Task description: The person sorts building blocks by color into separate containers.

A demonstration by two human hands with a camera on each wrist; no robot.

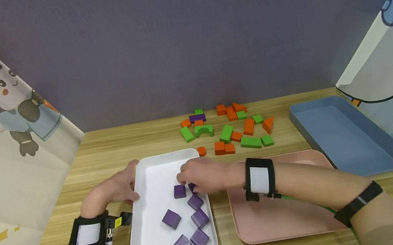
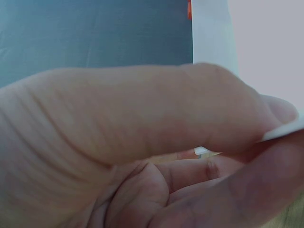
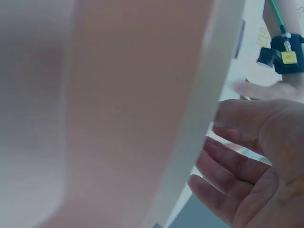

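A white tray (image 1: 159, 229) bears several purple cube blocks (image 1: 171, 219). My left hand (image 1: 116, 187) grips its left rim. The left wrist view shows the rim pinched between the thumb (image 2: 190, 104) and a finger beneath. Over the tray's right side, my right hand (image 1: 204, 174) reaches in and pinches a dark purple block (image 1: 192, 187), mostly covered by its fingers. Another purple cube (image 1: 179, 191) sits just left of that block. In the right wrist view, my right hand (image 3: 251, 161) has its fingers bent and some fingertips hidden behind a pale tray edge.
A pink tray (image 1: 288, 227) lies under the right forearm, and a blue tray (image 1: 354, 132) stands at the far right. Several green and orange blocks (image 1: 226, 133) are scattered behind, with a purple piece (image 1: 197, 118) among them. A dark partition (image 1: 184, 43) stands at the back.
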